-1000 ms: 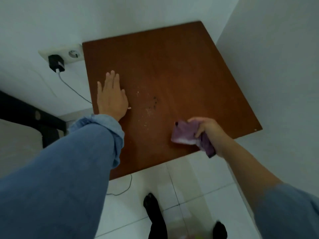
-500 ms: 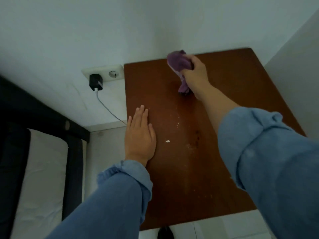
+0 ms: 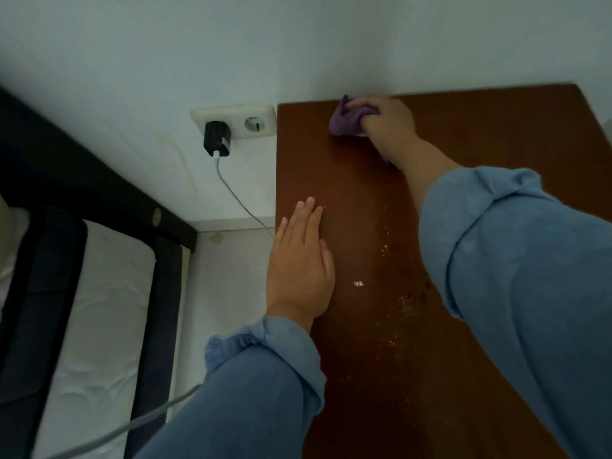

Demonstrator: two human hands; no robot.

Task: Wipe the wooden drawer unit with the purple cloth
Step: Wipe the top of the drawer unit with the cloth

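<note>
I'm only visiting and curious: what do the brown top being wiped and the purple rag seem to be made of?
The drawer unit top looks like reddish-brown wood or wood veneer with a smooth, slightly glossy finish, pale crumbs lying loose on it. The purple cloth, bunched in the right hand, looks like soft woven or microfibre fabric, since it crumples into folds.

The wooden drawer unit (image 3: 364, 180) is a deep reddish brown, flecked with pale crumbs (image 3: 405, 304) and one small white scrap (image 3: 358, 283). The purple cloth (image 3: 346, 120) is a soft violet. Both sleeves (image 3: 516, 260) are faded denim blue. The wall socket (image 3: 255, 122) is cream, the charger (image 3: 217, 139) black with a white cable (image 3: 238, 197). The bed frame (image 3: 82, 180) is black, its mattress (image 3: 99, 309) white.
</note>
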